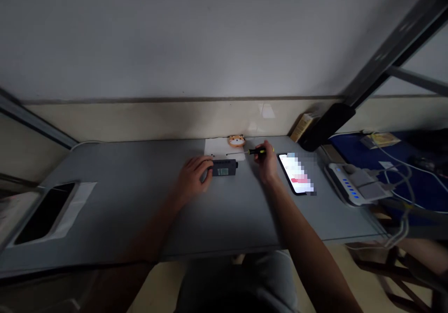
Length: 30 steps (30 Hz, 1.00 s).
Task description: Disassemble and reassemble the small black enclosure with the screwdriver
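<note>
A small dark box-shaped device lies on the grey table near the far edge. My left hand rests against its left end, fingers curled on it. My right hand holds a screwdriver with a black and yellow handle, its shaft pointing left over a white sheet of paper behind the device. The screwdriver tip is just above the device's far side.
A lit phone lies right of my right hand. A small orange animal figure sits at the wall. A white power strip with plugs and cables is at the right. A dark rectangular opening is in the table's left end.
</note>
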Motion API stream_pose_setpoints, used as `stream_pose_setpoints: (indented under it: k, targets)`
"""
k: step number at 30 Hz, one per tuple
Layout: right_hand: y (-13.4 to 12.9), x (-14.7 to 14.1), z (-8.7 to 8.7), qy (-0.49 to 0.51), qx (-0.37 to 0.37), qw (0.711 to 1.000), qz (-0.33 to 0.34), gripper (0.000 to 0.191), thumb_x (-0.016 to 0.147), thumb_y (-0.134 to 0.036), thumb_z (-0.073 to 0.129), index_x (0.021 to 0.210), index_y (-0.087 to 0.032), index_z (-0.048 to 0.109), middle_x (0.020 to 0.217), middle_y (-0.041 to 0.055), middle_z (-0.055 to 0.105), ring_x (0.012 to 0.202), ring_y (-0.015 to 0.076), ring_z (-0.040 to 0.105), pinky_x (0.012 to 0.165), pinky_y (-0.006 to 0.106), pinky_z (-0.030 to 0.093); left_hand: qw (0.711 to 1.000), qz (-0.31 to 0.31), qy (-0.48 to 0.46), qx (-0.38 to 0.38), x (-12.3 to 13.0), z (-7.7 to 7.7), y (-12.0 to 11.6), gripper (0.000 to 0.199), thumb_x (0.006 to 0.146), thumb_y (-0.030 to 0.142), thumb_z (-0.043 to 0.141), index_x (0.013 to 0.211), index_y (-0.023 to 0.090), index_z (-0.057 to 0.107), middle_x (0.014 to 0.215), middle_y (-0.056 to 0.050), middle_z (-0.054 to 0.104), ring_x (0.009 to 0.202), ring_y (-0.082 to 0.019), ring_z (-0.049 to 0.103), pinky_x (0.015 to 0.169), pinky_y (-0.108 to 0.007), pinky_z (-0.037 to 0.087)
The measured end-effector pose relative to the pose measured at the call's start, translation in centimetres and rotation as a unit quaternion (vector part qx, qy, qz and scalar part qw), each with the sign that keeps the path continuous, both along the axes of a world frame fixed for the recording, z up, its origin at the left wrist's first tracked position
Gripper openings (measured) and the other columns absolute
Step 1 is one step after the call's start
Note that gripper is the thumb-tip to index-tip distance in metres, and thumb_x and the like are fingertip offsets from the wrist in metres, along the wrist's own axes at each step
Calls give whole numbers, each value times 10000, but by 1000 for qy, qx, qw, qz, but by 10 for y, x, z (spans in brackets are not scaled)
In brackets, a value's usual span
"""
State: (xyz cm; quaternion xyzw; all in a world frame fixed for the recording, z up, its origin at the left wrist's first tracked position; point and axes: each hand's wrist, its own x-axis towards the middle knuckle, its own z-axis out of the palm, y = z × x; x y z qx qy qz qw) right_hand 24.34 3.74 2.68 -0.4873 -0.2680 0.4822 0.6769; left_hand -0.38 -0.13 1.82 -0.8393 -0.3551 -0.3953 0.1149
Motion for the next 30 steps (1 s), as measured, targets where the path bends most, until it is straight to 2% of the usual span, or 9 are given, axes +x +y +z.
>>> stream_pose_setpoints:
  k: [4,10,15,21,26,30]
  targets:
    - [1,7,1,23,23,999,-25,439,813,-623,676,670,-249,496,548,-57,511,427,92,400,429,268,236,999,-19,45,2,12,7,5,169,956,122,552,1023,211,679,1095,-87,773,1019,-243,721,911,-399,537]
    - [0,7,-1,41,18,999,-29,412,806,-580,674,659,-246,482,575,-57,539,430,76,374,406,256,243,994,-82,61,41,36,13,18,181,987,136,521,971,200,690,966,-65,772,876,-205,708,801,-367,527]
    - [1,7,-5,22,12,1000,-19,433,795,-622,658,648,-255,479,547,-60,488,433,88,372,408,267,251,997,-57,31,30,43,8,17,161,984,150,544,935,211,685,924,-47,771,853,-197,707,782,-362,535]
    - [4,9,-10,4,15,1000,-14,449,737,-656,665,635,-261,479,605,-36,525,464,99,370,414,285,264,997,-70,-7,32,42,4,14,131,1007,162,572,943,215,673,954,-43,785,882,-187,718,798,-350,547]
    - [4,7,-13,-14,18,1000,0,490,750,-698,666,643,-262,469,576,-40,498,449,102,381,403,285,250,998,-62,1,19,41,2,15,151,1029,177,553,970,218,685,975,-47,790,923,-191,728,832,-356,557]
    - [2,5,-11,-2,24,999,-22,479,714,-669,713,647,-257,477,579,-45,498,447,92,385,401,268,250,997,-67,-7,41,41,3,13,136,1025,162,562,972,212,677,979,-45,789,925,-187,723,832,-344,555]
